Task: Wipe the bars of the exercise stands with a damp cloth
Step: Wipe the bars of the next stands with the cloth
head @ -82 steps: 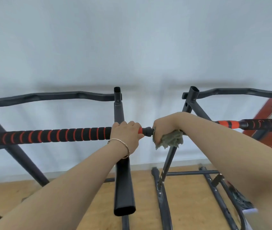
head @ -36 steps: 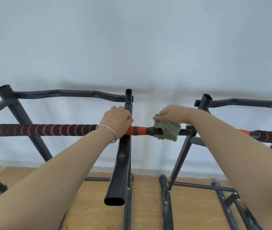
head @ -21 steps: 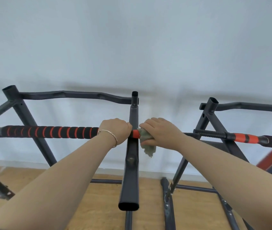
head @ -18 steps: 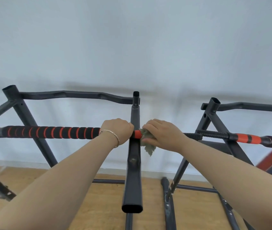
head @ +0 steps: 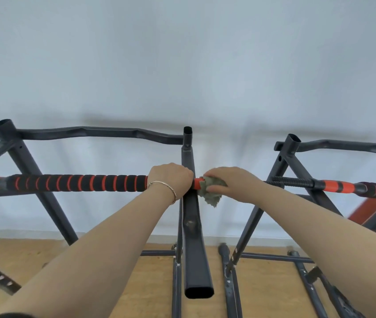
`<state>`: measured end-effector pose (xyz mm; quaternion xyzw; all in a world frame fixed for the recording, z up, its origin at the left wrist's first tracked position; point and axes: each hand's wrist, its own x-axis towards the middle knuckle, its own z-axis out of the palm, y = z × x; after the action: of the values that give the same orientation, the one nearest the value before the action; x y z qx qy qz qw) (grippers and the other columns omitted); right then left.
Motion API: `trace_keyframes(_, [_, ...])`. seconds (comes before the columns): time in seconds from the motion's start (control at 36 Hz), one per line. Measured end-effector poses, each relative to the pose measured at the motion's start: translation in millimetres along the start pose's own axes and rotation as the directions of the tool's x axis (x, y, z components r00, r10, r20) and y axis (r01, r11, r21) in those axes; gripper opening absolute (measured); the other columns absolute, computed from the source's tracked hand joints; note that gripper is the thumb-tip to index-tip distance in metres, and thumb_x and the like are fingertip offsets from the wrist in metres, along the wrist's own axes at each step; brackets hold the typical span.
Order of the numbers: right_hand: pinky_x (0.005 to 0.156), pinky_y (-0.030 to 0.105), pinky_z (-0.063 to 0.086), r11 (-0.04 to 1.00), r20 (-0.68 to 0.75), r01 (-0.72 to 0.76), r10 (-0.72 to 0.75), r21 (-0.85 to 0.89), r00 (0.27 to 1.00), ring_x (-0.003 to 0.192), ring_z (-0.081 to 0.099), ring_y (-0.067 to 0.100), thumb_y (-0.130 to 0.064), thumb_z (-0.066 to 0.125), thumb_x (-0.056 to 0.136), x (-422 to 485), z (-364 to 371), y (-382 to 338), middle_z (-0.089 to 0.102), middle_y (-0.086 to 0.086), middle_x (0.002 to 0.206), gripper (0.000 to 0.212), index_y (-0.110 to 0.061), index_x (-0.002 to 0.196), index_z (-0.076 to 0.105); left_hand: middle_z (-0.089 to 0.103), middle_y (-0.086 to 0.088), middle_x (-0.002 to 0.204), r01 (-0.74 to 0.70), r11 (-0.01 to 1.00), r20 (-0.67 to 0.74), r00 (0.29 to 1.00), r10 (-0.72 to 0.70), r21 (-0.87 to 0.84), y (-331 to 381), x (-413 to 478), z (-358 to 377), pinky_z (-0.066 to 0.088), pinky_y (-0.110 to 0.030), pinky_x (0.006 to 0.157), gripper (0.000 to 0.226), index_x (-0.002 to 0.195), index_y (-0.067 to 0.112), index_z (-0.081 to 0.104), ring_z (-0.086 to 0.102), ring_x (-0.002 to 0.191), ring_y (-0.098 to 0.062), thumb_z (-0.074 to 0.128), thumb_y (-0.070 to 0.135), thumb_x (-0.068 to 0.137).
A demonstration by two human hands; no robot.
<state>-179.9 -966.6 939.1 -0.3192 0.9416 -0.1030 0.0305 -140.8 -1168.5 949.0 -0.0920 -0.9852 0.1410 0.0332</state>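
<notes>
No lettering, label, brand, number or sign can be read on the exercise stands or elsewhere.

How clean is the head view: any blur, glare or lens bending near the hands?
Head view: soft, even light, no glare, faint bar shadows on the wall. Head view: left hand, right hand and cloth read sharp; the far right edge is softer. Head view: the wide lens bows the padded bar.

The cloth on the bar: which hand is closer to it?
Right. The right hand holds the cloth on the orange end of the bar. The left hand grips the bar's striped foam, across the dark upright post, apart from the cloth.
</notes>
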Motion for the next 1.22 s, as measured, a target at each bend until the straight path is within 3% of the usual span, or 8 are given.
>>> trace_keyframes(0.25, [0.069,0.03,0.045,0.845,-0.315,0.313,-0.468,-0.432,0.826,0.079,0.057,0.021,-0.055,0.052,0.097,-1,20,10,0.062,0.001,0.095,0.048,-0.014,0.117,0.065,0.056,-0.003,0.08,-0.093,0.996,0.158,0.983,0.094,-0.018,-45,10,12,0.051,-0.036,0.065,0.009,0.097,0.013,0.041,0.059,0.075,-0.023,0.048,0.011,0.092])
trace_keyframes(0.42, [0.077,0.022,0.049,0.951,-0.705,0.308,-0.193,0.038,0.682,0.092,0.064,0.016,-0.029,0.056,0.097,-5,33,-7,0.072,-0.001,0.103,0.032,-0.01,0.076,0.072,0.048,-0.001,0.08,-0.118,0.993,0.161,0.98,0.116,-0.003,-44,6,12,0.046,-0.035,0.063,0.024,0.096,0.019,0.037,0.057,0.081,-0.024,0.053,0.004,0.087])
trace_keyframes(0.58, [0.052,0.03,0.047,0.873,-0.328,0.261,-0.41,-0.412,0.851,0.07,0.06,0.019,-0.058,0.047,0.09,7,44,4,0.066,-0.002,0.096,0.053,-0.017,0.12,0.061,0.048,0.0,0.081,-0.107,0.994,0.18,0.978,0.107,-0.007,-44,7,11,0.045,-0.033,0.063,0.021,0.1,0.018,0.043,0.056,0.082,-0.022,0.053,0.004,0.089])
trace_keyframes(0.69, [0.043,0.024,0.032,0.847,-0.349,0.103,-0.321,-0.521,0.88,0.046,0.051,0.019,-0.063,0.052,0.085,18,43,-1,0.056,-0.005,0.064,0.049,-0.015,0.087,0.059,0.055,0.001,0.084,-0.071,0.997,0.124,0.99,0.069,0.015,-43,4,17,0.046,-0.034,0.062,0.018,0.099,0.021,0.047,0.059,0.08,-0.023,0.052,0.008,0.088])
trace_keyframes(0.81, [0.065,0.032,0.047,0.962,0.025,0.043,-0.038,-0.271,0.999,0.071,0.057,0.019,-0.063,0.056,0.089,23,13,-13,0.058,-0.008,0.078,0.041,-0.024,0.092,0.046,0.052,0.001,0.076,-0.051,0.998,0.063,0.997,0.048,0.042,-39,0,20,0.043,-0.034,0.058,0.019,0.093,0.021,0.04,0.058,0.074,-0.024,0.052,0.007,0.086])
trace_keyframes(1.0, [0.07,0.027,0.048,0.98,0.413,-0.145,0.077,0.136,0.908,0.068,0.058,0.014,-0.077,0.044,0.089,39,-17,-13,0.062,-0.006,0.076,0.067,-0.013,0.082,0.064,0.047,-0.001,0.067,-0.02,0.995,-0.019,1.0,0.021,0.094,-33,-11,23,0.043,-0.032,0.054,0.017,0.091,0.017,0.039,0.054,0.062,-0.025,0.052,0.007,0.085])
trace_keyframes(1.11, [0.082,0.033,0.051,0.946,0.353,-0.269,0.192,0.183,0.916,0.085,0.068,0.016,-0.076,0.025,0.095,39,-15,-22,0.07,-0.004,0.086,0.07,-0.023,0.084,0.069,0.044,-0.001,0.067,-0.02,0.995,-0.034,0.999,0.024,0.095,-33,-13,23,0.043,-0.032,0.055,0.014,0.091,0.017,0.039,0.055,0.064,-0.026,0.049,0.008,0.087])
trace_keyframes(1.22, [0.067,0.035,0.042,0.955,-0.13,-0.019,-0.02,-0.295,0.991,0.077,0.058,0.022,-0.07,0.019,0.096,28,20,-36,0.06,-0.004,0.078,0.064,-0.023,0.089,0.061,0.042,0.002,0.072,-0.027,0.998,0.021,0.999,0.026,0.05,-36,-6,20,0.045,-0.035,0.06,0.015,0.098,0.02,0.047,0.055,0.075,-0.026,0.049,0.008,0.088])
